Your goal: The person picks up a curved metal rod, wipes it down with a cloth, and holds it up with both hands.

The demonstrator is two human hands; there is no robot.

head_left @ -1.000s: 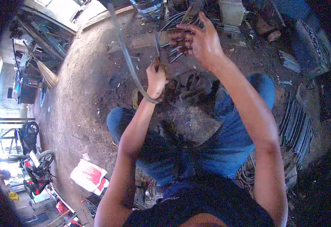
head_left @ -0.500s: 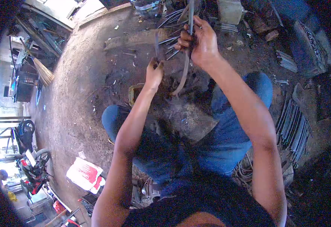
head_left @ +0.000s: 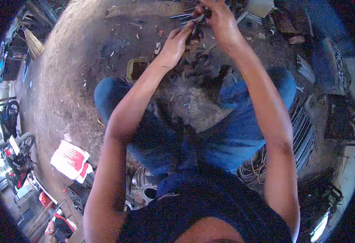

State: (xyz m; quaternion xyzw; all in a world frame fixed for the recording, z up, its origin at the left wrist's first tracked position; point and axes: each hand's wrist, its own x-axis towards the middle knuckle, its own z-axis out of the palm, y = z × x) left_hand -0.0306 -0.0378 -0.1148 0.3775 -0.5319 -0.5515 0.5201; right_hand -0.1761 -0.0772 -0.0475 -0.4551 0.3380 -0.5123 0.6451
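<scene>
My left hand [head_left: 179, 43] is closed near the top centre, its fingertips pressed round something dark and thin that I cannot make out. Close beside it on the right, my right hand [head_left: 219, 15] is closed on a metal rod [head_left: 201, 19], partly cut off by the top edge of the view. The two hands almost meet at the rod. Beneath them lies a dark, blurred heap [head_left: 197, 65] on the ground. A yellow-rimmed container [head_left: 129, 71] stands to the left of my left forearm.
Bundles of rods [head_left: 303, 133] lie right of my right knee, with more rods [head_left: 305, 69] farther up. A red and white sack [head_left: 70, 161] lies at the lower left, a broom [head_left: 33, 43] at the upper left. A motorcycle [head_left: 18, 162] stands at the left edge.
My left hand has moved up and right, towards my right hand. The right hand, open a second ago, closed on the rod and has moved up. The view has shifted.
</scene>
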